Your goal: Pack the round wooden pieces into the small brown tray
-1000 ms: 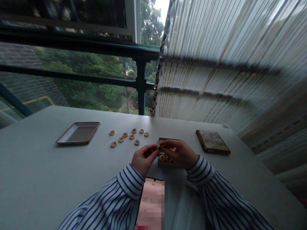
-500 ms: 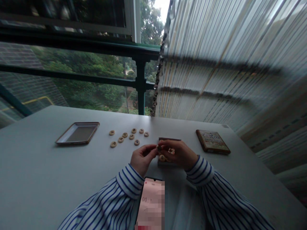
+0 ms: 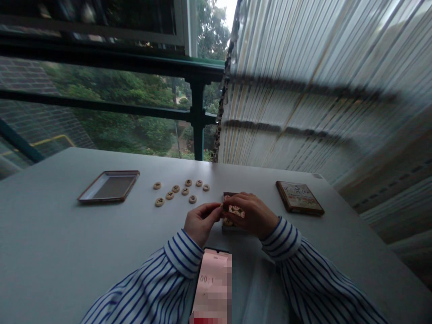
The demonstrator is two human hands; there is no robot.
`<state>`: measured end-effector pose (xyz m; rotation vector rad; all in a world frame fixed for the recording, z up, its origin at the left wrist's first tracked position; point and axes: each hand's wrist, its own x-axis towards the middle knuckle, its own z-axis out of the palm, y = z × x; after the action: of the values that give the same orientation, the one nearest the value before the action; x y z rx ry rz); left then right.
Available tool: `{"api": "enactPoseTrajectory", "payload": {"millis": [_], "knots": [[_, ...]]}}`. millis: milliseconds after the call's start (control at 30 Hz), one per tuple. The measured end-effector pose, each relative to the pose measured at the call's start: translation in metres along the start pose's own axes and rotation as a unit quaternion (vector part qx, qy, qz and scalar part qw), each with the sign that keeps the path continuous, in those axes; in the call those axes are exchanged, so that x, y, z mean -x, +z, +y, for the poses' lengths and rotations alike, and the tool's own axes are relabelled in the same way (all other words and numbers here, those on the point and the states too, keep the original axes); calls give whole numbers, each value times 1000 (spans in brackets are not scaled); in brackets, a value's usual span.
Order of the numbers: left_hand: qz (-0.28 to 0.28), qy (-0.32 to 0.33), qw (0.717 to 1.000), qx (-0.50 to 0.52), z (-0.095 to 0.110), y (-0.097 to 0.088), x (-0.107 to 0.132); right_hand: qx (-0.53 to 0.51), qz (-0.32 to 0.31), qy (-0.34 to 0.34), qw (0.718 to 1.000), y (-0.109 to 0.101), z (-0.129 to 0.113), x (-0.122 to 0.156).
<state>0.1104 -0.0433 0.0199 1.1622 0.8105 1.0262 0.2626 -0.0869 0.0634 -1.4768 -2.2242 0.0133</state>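
Observation:
My left hand (image 3: pixel 203 221) pinches a small round wooden Chinese chess piece (image 3: pixel 222 205) between thumb and fingertips, and the piece shows nearly edge-on. Close against it, my right hand (image 3: pixel 253 215) arches over a small dark box (image 3: pixel 232 229), thumb and forefinger apart with their tips near the held piece. Several Chinese chess pieces with red and dark markings (image 3: pixel 236 209) lie inside the box, partly hidden by the right hand. Left of the box, several more pieces (image 3: pixel 170 195) with dark characters lie loosely spread on the white table (image 3: pixel 135 243).
A shallow open lid (image 3: pixel 126 198) lies at the left of the table. To the right is a flat brown patterned case (image 3: pixel 299 199). A phone (image 3: pixel 214 279) showing a timer sits between my forearms. A striped string curtain (image 3: pixel 276 90) and window railing (image 3: pixel 199 112) stand behind the table.
The right fingers have parted a little and shifted over the box, so more pieces show inside it. The left hand stays nearly still with its piece.

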Motion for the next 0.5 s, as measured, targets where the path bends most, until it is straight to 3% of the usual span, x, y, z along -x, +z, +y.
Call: {"api": "enactPoseTrajectory", "payload": {"millis": [500], "knots": [[1,42,998,-55,-7,-2,0,33,-23,21,999,-5,0,0]]}}
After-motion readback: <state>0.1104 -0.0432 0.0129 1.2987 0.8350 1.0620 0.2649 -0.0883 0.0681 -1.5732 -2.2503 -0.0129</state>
